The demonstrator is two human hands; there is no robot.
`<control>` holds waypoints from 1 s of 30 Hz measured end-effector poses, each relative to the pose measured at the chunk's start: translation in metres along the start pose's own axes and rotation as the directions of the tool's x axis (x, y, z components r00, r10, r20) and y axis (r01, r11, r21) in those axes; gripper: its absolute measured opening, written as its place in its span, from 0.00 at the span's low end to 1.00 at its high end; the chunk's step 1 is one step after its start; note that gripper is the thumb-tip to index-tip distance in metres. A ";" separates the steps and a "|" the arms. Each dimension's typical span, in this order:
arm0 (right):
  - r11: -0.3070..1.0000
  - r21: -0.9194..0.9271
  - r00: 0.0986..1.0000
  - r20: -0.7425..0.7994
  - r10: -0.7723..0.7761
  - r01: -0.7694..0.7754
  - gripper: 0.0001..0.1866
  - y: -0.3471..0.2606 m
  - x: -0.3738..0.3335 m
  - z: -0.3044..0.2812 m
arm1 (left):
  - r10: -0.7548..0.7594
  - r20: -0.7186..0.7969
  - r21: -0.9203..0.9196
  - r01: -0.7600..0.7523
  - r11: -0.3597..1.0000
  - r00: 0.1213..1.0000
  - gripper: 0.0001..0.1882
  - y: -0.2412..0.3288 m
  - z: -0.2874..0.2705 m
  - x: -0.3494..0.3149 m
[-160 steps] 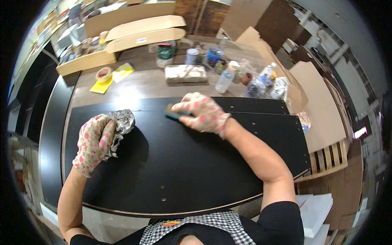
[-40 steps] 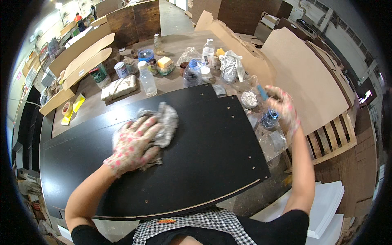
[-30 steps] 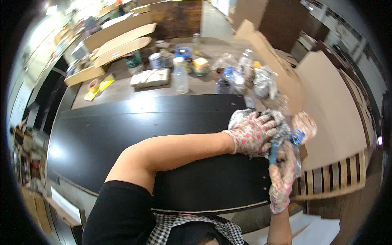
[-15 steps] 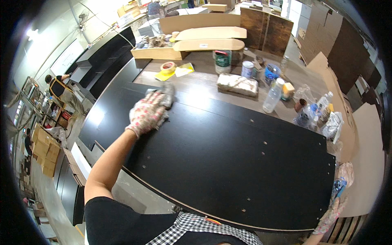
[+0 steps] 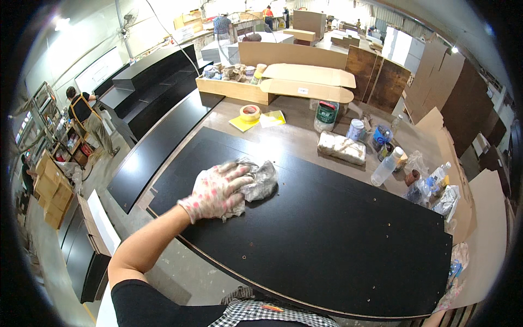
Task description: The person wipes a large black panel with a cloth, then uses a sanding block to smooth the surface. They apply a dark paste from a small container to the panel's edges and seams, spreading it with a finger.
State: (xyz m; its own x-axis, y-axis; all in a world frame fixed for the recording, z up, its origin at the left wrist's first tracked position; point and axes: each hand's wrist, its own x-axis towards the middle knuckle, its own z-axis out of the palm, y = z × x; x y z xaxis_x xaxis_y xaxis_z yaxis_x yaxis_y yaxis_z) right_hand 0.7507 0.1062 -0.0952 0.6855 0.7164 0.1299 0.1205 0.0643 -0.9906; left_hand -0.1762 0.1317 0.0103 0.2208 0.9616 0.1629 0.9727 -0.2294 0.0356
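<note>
My left hand (image 5: 217, 192), in a white knit glove with pink dots, presses a crumpled grey rag (image 5: 262, 182) against a large black panel (image 5: 321, 229). Its fingers curve over the rag. The panel lies flat across the table and has several small holes, some near its right end. Beyond the panel's right edge is my right hand (image 5: 453, 289), in a similar glove and partly cut off from view. Its fingers close around a small blue and clear item (image 5: 455, 267) whose kind I cannot make out.
Another black panel (image 5: 158, 150) lies at the left. Behind stand a tape roll (image 5: 249, 113), a green-labelled jar (image 5: 326, 115), a wrapped bundle (image 5: 341, 147) and a clear bottle (image 5: 387, 167). A wooden box (image 5: 234, 90) holds rags. A person (image 5: 86, 117) stands far left.
My left hand and the rag have moved right and nearer to me over the panel. The view has shifted, showing more of the room behind. My right hand stays by the panel's right edge.
</note>
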 end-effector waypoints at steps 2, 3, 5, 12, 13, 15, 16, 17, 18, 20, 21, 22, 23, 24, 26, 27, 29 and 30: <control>0.998 -0.042 0.999 -0.003 0.036 -0.036 0.48 0.001 0.001 0.004 | -0.187 0.134 0.079 0.177 0.981 0.973 0.29 -0.001 -0.001 -0.002; 0.996 -0.068 0.998 -0.011 0.057 -0.058 0.49 0.000 0.000 0.006 | -0.325 0.060 0.074 0.321 0.944 0.944 0.30 -0.010 -0.003 -0.003; 0.887 -0.359 0.943 -0.047 -0.329 0.292 0.35 0.000 -0.004 0.015 | -0.411 0.010 0.110 0.407 0.907 0.912 0.30 -0.024 -0.002 -0.005; 0.929 -0.085 0.908 -0.196 -0.370 0.360 0.36 -0.036 -0.045 0.059 | 0.168 0.013 0.023 -0.168 0.986 0.986 0.34 0.140 0.041 0.053; 0.914 -0.060 0.896 -0.183 -0.405 0.401 0.36 -0.045 -0.053 0.067 | 0.298 -0.058 0.008 -0.298 0.955 0.953 0.34 0.184 0.042 0.069; 0.801 -0.216 0.779 -0.195 -0.596 0.558 0.34 -0.061 -0.072 0.080 | 0.486 -0.023 -0.108 -0.485 0.868 0.874 0.33 0.274 0.039 0.107; 0.853 -0.097 0.824 -0.225 -0.521 0.513 0.32 -0.067 -0.081 0.086 | 0.584 0.018 -0.168 -0.573 0.802 0.812 0.33 0.320 0.038 0.123; 0.861 -0.154 0.825 -0.248 -0.508 0.484 0.31 -0.074 -0.090 0.089 | 0.695 0.018 -0.209 -0.677 0.706 0.719 0.33 0.361 0.039 0.135; 0.865 -0.124 0.824 -0.265 -0.501 0.486 0.30 -0.080 -0.096 0.089 | 0.746 -0.038 -0.227 -0.732 0.642 0.665 0.33 0.396 0.041 0.146; 0.881 0.073 0.849 -0.317 -0.423 0.467 0.30 -0.090 -0.110 0.080 | 0.797 -0.183 -0.284 -0.807 0.518 0.576 0.32 0.443 0.052 0.171; 0.866 0.252 0.879 -0.335 -0.340 0.431 0.30 -0.094 -0.115 0.072 | 0.764 -0.220 -0.245 -0.792 0.559 0.607 0.33 0.455 0.057 0.186; 0.863 0.270 0.872 -0.377 -0.313 0.426 0.29 -0.100 -0.125 0.057 | 0.696 -0.195 -0.248 -0.722 0.646 0.691 0.33 0.462 0.062 0.201; 0.836 0.299 0.865 -0.363 -0.346 0.460 0.28 -0.105 -0.132 0.042 | 0.688 -0.167 -0.214 -0.707 0.674 0.706 0.33 0.470 0.065 0.219; 0.848 0.296 0.864 -0.397 -0.309 0.439 0.28 -0.110 -0.139 0.029 | 0.641 -0.163 -0.123 -0.660 0.741 0.750 0.31 0.481 0.068 0.227; 0.868 0.269 0.863 -0.415 -0.287 0.418 0.27 -0.116 -0.150 0.012 | 0.640 -0.185 -0.152 -0.665 0.731 0.746 0.32 0.517 0.072 0.237; 0.872 0.245 0.861 -0.406 -0.305 0.424 0.27 -0.117 -0.155 0.007 | 0.652 -0.147 -0.145 -0.669 0.729 0.744 0.32 0.540 0.072 0.235; 0.880 0.258 0.871 -0.408 -0.274 0.398 0.27 -0.116 -0.157 0.007 | 0.769 -0.138 -0.234 -0.775 0.587 0.624 0.33 0.586 0.068 0.212; 0.887 0.285 0.883 -0.411 -0.229 0.363 0.26 -0.113 -0.157 0.011 | 0.817 -0.159 -0.272 -0.820 0.503 0.554 0.33 0.600 0.069 0.194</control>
State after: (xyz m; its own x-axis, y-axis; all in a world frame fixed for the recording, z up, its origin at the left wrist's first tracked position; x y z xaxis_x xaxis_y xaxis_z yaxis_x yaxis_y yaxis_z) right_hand 0.6222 -0.0057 -0.0045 0.8721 0.3323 0.3591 0.1511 0.5151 -0.8437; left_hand 0.4554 0.1909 -0.0045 0.9057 0.3215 0.2763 0.2890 -0.9451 0.1526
